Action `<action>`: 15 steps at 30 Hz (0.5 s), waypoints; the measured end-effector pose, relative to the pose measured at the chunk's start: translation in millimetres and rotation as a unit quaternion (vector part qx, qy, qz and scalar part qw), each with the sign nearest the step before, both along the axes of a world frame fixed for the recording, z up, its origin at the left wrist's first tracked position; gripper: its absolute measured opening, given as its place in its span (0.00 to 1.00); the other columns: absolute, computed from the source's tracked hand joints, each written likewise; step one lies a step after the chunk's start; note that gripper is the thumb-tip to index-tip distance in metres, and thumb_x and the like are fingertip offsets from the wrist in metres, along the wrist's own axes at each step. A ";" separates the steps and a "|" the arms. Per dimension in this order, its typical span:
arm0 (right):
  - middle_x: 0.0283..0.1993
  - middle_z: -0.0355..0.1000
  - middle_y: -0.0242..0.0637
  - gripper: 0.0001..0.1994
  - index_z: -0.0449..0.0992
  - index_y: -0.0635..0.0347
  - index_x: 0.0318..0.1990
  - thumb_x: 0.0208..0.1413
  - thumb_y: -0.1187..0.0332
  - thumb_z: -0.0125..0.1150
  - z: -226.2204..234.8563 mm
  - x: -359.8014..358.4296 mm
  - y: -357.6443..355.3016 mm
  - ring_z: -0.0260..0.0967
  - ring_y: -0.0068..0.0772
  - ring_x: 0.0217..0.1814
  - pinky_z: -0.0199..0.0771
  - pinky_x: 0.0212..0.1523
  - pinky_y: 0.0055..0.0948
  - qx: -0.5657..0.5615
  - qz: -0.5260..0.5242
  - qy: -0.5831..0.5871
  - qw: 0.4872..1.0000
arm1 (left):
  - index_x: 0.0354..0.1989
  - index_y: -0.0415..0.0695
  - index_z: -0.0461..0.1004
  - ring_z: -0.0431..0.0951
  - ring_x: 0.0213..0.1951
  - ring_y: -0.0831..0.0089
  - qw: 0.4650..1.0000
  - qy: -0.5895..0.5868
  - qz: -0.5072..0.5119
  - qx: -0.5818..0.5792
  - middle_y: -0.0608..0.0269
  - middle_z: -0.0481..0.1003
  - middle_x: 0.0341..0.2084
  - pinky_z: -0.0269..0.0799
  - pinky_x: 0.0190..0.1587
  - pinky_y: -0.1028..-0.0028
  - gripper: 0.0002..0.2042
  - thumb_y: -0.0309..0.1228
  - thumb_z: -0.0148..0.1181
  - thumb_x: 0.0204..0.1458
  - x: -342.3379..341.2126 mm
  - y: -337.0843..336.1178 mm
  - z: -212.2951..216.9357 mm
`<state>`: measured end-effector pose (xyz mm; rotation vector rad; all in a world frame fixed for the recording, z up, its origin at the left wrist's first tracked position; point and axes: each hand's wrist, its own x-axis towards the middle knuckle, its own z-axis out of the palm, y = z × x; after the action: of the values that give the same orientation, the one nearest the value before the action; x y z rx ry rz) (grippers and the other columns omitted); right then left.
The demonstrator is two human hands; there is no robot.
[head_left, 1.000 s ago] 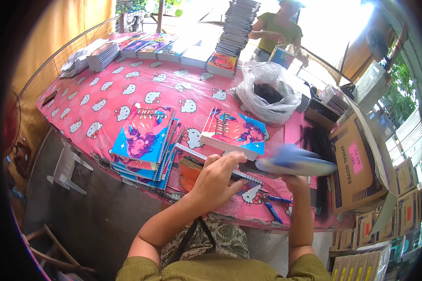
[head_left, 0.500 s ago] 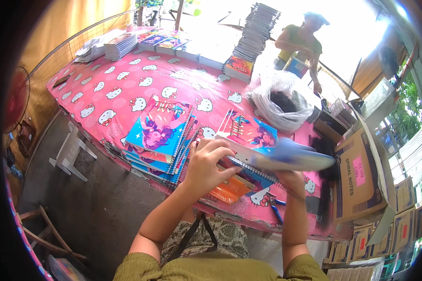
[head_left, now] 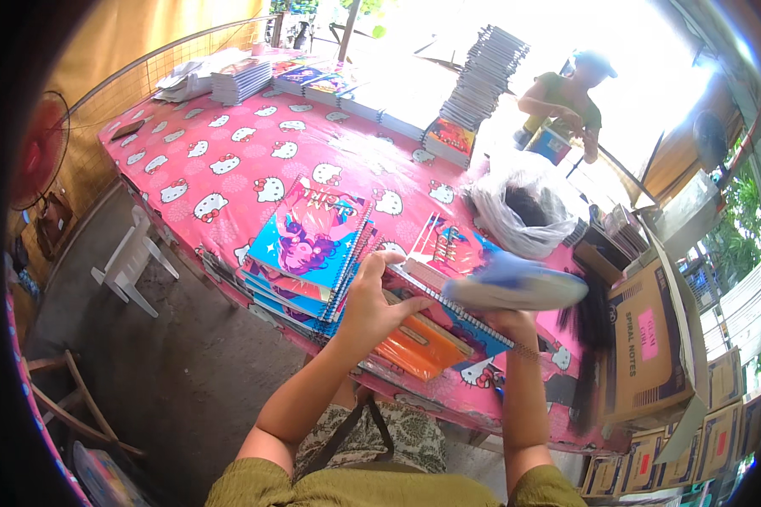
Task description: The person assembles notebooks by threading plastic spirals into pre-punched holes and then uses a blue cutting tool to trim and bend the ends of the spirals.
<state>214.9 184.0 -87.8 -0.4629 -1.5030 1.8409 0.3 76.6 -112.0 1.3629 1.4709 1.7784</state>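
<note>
My left hand (head_left: 372, 300) grips the left end of a spiral notebook (head_left: 488, 331), thumb on the near side. At the notebook's right end my right hand (head_left: 513, 322) is curled by the dark spiral coil (head_left: 527, 350); its fingertips are largely hidden. Just above it is a blurred, rounded blue and white thing (head_left: 516, 283) whose kind I cannot make out. Below the notebook lies an orange flat thing (head_left: 421, 348) with a glossy surface. A stack of blue and pink spiral notebooks (head_left: 309, 237) stands left of my hands. Another illustrated notebook cover (head_left: 448, 245) lies behind them.
A pink patterned cloth covers the table (head_left: 228, 182). A plastic bag (head_left: 533, 211) and a cardboard box (head_left: 651, 342) stand right. Farther back are a tall notebook stack (head_left: 482, 80) and a person (head_left: 566, 101) holding a notebook. A white stool (head_left: 134, 266) stands left.
The view has shifted, so most things appear lower and farther right. The held notebook's right end is lower, and more of the orange thing shows. My right forearm now mostly hides the blue-handled pliers.
</note>
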 end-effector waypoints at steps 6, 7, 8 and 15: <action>0.41 0.75 0.36 0.25 0.74 0.65 0.50 0.39 0.78 0.66 1.1 -16.1 6.4 0.72 0.25 0.44 0.74 0.42 0.28 0.115 -0.068 -0.142 0.981 | 0.52 0.40 0.65 0.74 0.43 0.76 0.994 -0.089 -0.019 0.053 0.61 0.72 0.43 0.73 0.46 0.76 0.29 0.22 0.73 0.40 -1.9 2.6 -8.6; 0.40 0.75 0.35 0.24 0.74 0.64 0.49 0.39 0.79 0.66 8.0 -18.0 2.9 0.71 0.24 0.43 0.74 0.42 0.27 0.054 -0.047 -0.064 0.995 | 0.53 0.39 0.66 0.75 0.44 0.75 0.988 -0.139 -0.044 0.051 0.59 0.73 0.43 0.74 0.47 0.76 0.28 0.22 0.72 0.41 -2.8 0.5 -10.4; 0.39 0.75 0.35 0.21 0.74 0.64 0.47 0.40 0.82 0.64 14.3 -22.8 -11.0 0.72 0.25 0.43 0.74 0.42 0.28 -0.052 -0.004 0.068 0.996 | 0.54 0.37 0.67 0.76 0.45 0.73 0.978 -0.189 -0.068 0.048 0.58 0.75 0.44 0.74 0.47 0.76 0.28 0.21 0.71 0.43 -4.3 -0.7 -11.2; 0.40 0.77 0.35 0.17 0.74 0.66 0.41 0.39 0.80 0.65 8.6 -24.5 12.0 0.73 0.22 0.38 0.73 0.41 0.24 0.049 0.024 -0.108 0.993 | 0.51 0.36 0.75 0.75 0.44 0.79 0.984 -0.175 -0.021 0.026 0.61 0.76 0.44 0.75 0.46 0.79 0.21 0.17 0.67 0.46 -10.4 -4.9 -12.6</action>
<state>190.4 196.0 -79.2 -0.5985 -1.7549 1.7901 -10.1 71.7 -124.6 1.0288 1.2062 1.9226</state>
